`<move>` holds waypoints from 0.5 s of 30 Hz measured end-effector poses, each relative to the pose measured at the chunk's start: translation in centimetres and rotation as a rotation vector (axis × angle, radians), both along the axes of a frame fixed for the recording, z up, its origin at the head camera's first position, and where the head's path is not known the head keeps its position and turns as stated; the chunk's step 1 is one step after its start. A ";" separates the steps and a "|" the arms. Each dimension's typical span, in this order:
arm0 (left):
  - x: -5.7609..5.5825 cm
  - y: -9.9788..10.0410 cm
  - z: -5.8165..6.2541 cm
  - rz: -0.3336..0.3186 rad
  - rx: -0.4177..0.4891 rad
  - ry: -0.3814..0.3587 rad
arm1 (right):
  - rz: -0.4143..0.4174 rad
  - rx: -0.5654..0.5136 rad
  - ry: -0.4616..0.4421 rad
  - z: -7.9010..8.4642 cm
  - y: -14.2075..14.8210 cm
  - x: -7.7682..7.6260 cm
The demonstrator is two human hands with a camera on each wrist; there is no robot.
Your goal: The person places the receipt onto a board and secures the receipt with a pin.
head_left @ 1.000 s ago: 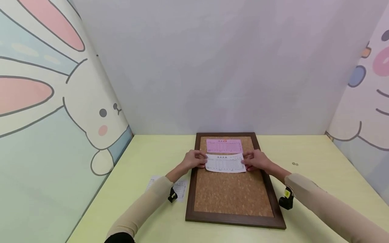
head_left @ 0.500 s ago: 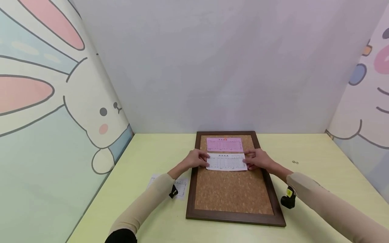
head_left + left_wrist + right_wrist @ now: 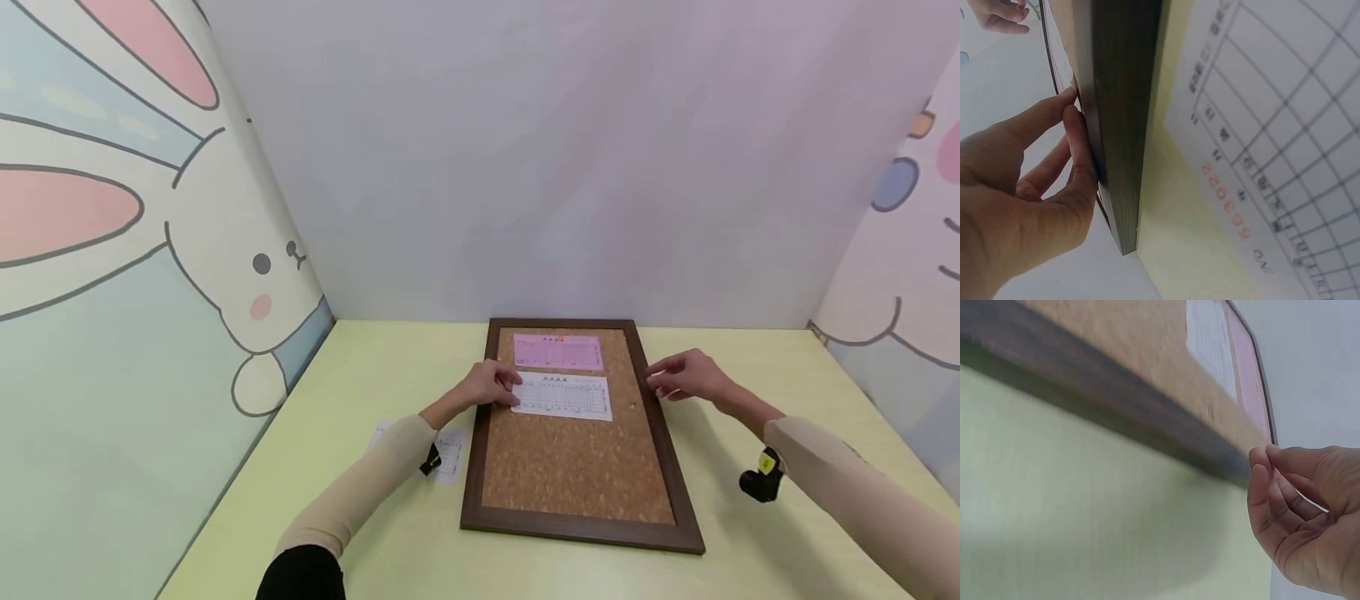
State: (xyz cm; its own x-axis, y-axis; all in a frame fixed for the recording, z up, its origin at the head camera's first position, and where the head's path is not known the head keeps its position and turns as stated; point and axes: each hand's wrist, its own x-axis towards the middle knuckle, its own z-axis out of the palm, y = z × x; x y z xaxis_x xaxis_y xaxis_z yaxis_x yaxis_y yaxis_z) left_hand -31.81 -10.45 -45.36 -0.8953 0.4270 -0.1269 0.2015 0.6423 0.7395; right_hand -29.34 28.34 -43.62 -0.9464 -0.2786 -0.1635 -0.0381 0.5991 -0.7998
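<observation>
A white printed form (image 3: 562, 396) lies on a framed corkboard (image 3: 577, 467), just below a pink form (image 3: 558, 352). My left hand (image 3: 487, 383) pinches the white form by its left edge; in the left wrist view, the fingertips (image 3: 1071, 103) meet beyond the dark frame. My right hand (image 3: 690, 375) is off the form, over the board's right frame edge. Its fingers (image 3: 1260, 494) are loosely bent, and nothing shows between them in the right wrist view.
Another white form (image 3: 450, 454) lies on the pale yellow table (image 3: 405, 550) left of the board, partly under my left forearm. An orange spot (image 3: 560, 337) marks the pink form's top edge. A grey wall (image 3: 555, 167) stands behind the table.
My right hand has let go of the white form and moved right, past the board's frame. The small things on the table at the right are now hidden. My left hand stays on the form.
</observation>
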 end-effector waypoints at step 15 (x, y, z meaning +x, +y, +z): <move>-0.4 -0.1 -0.5 -0.021 0.006 0.007 | -0.020 0.320 -0.005 -0.1 11.6 -0.3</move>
